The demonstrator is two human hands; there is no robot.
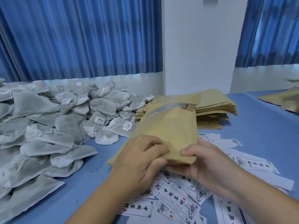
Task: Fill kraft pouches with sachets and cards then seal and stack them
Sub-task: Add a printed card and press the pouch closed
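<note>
I hold a kraft pouch (pixel 171 130) above the blue table (pixel 258 126), its open mouth with a clear window pointing away from me. My left hand (pixel 139 160) grips the pouch's near left corner with curled fingers. My right hand (pixel 203 162) pinches the near right corner, thumb on top. A large heap of grey-white sachets (pixel 48 123) covers the table's left side. White printed cards (pixel 178 202) lie scattered under and around my hands. A stack of flat kraft pouches (pixel 215 109) sits behind the held pouch.
More kraft pouches (pixel 284 99) lie at the far right edge. Blue curtains (pixel 80 38) and a white wall pillar (pixel 199 46) stand behind the table.
</note>
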